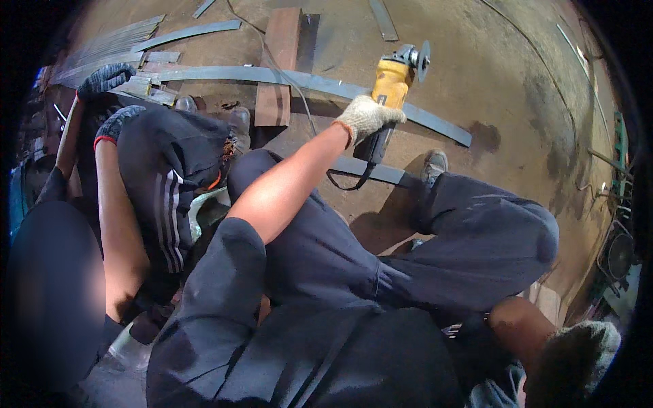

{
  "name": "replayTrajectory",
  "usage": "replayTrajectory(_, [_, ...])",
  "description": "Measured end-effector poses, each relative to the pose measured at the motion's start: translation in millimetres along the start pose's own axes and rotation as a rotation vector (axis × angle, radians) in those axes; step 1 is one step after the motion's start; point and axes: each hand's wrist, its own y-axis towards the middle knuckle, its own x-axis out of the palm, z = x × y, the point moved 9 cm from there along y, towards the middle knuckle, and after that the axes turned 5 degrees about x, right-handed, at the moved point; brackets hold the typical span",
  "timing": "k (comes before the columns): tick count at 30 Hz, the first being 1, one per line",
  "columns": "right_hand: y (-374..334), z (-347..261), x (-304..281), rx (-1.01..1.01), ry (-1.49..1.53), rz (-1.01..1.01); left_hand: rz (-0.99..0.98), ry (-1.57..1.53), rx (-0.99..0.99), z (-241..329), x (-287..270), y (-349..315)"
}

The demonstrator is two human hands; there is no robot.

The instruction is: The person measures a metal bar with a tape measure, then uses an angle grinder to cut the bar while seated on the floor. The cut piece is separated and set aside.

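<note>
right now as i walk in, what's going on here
The person's left hand, gloved, grips a yellow angle grinder, its disc clear of the metal. A long grey metal strip lies across a reddish-brown beam on the floor. The right hand, also gloved, is out at the lower right, in shadow; whether it holds anything is unclear. A co-worker is close by on the left.

The floor (469, 88) is warmly but unevenly lit, with falloff toward the rim. A deep shadow is thrown on it, left of the right trouser leg (476, 238). Bright sheen is caught on the left forearm (292, 180); detail in the dark shirt (354, 360) is partly lost. The angle grinder (392, 80) is crisply rendered. Edges are bent by fisheye distortion, corners are blacked out, and a co-worker's head (58, 292) is smoothly blurred.
</note>
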Motion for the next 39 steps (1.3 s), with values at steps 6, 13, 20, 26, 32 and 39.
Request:
replayTrajectory(6, [22.4, 24.8, 62.7, 0.043, 0.089, -0.105, 0.073, -0.105, 0.054, 0.0, -12.9, 3.2])
replayTrajectory(13, [39.2, 61.6, 86.7, 0.312, 0.191, -0.076, 0.141, -0.175, 0.223, 26.2, -30.2, 1.3])
replayTrajectory(20, [24.9, 229.8, 184.0, 0.750, -0.052, -0.430, 0.171, -0.219, 0.317, 70.8, -37.8, -22.7])
replayTrajectory(26, [3.0, 320.5, 214.0, 1.047, 0.669, -0.242, -0.339, -0.753, 0.391, 100.9, 7.8, -38.9])
replayTrajectory(32, [-16.6, 265.3, 273.6, 1.198, 1.459, -0.667, -1.111, -1.427, 0.354, 118.7, 28.1, -92.3])
replayTrajectory(39, [-16.6, 288.6, 261.7, 1.221, 1.225, -0.248, -1.098, -1.440, 0.179, 101.9, 42.9, -97.1])
